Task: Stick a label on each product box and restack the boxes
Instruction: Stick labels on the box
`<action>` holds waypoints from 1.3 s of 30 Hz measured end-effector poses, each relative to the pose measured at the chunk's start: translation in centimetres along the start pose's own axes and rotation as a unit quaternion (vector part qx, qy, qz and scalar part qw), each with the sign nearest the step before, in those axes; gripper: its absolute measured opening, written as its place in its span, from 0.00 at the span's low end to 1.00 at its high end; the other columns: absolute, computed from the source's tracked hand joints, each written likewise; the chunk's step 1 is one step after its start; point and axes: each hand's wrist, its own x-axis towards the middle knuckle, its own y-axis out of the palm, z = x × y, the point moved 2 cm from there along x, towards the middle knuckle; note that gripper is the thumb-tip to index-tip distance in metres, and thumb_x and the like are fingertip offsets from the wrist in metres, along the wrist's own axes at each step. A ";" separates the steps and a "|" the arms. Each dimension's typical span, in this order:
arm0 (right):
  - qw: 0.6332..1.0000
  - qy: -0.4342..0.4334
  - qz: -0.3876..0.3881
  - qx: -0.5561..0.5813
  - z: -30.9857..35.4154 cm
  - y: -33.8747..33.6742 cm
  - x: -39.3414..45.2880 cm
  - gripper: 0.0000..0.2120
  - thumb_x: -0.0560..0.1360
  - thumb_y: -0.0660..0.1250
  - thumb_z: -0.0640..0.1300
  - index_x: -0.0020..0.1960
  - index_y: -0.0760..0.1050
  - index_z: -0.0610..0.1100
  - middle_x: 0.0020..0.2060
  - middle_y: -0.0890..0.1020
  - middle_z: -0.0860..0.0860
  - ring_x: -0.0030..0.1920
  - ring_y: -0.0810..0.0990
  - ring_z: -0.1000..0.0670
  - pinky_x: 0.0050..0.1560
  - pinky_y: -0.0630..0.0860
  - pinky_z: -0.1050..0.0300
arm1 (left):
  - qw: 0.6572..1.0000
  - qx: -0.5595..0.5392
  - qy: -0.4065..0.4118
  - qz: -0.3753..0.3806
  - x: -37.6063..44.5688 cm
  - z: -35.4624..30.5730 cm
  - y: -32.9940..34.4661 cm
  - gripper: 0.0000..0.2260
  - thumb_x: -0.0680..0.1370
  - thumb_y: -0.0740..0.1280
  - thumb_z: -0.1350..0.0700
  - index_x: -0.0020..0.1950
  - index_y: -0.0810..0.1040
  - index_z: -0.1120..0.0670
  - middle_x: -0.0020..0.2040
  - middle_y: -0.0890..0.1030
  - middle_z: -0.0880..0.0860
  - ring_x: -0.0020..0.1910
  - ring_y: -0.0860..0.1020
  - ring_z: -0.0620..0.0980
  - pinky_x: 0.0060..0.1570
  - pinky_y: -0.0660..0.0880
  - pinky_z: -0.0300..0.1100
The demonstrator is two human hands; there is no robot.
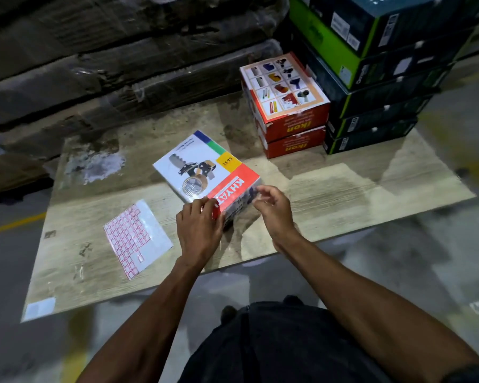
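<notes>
A: Starting at the left, what lies on the pale wood-grain board (343, 194)?

B: A white sheet of small red-bordered labels (137, 238), flat on the board, just left of the left hand (198, 230). Several cells along its far and right edges look bare.

A: And that hand?

B: It sits at the near corner of the white product box with a red band and a tape dispenser pictured on top (205, 170). Its fingers curl over the box's near edge, with the thumb side against the box's front face, so it grips the box.

A: Where is the box itself?

B: Near the middle of the board, turned at an angle, its near end by both hands. It looks slightly tipped, though I cannot tell for sure.

A: The right hand (271, 208)?

B: Just right of the box's near corner. Thumb and forefinger are drawn together at the box's edge; whether they pinch a label is too blurred to tell.

A: Further right?

B: Two red-and-white boxes stacked together (288, 106), and beside them, touching, a taller stack of dark boxes with green edges (376, 87).
</notes>
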 end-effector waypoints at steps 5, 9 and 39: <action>0.910 0.248 0.069 0.325 -0.2 1.0 -1.2 0.12 0.79 0.61 0.42 0.60 0.77 0.44 0.60 0.76 0.47 0.64 0.71 0.49 0.64 0.65 0.55 | 0.999 0.023 -0.010 0.020 0.9 -1.4 0.1 0.14 0.75 0.69 0.47 0.56 0.79 0.53 0.51 0.78 0.56 0.51 0.73 0.58 0.49 0.68 0.51; 0.882 0.275 0.070 0.375 -0.1 1.8 -1.2 0.16 0.79 0.57 0.51 0.58 0.79 0.45 0.60 0.76 0.49 0.69 0.67 0.49 0.70 0.59 0.51 | 0.997 -0.044 0.051 0.036 1.7 -0.9 -0.3 0.17 0.77 0.59 0.48 0.56 0.80 0.57 0.54 0.78 0.57 0.55 0.74 0.56 0.53 0.70 0.50; 0.836 0.281 0.039 0.470 -1.1 3.9 -1.5 0.20 0.79 0.57 0.54 0.58 0.78 0.42 0.55 0.79 0.45 0.56 0.76 0.48 0.53 0.73 0.55 | 0.969 0.045 0.199 0.138 3.0 0.2 0.4 0.22 0.81 0.51 0.45 0.73 0.68 0.48 0.70 0.70 0.57 0.67 0.69 0.58 0.61 0.69 0.52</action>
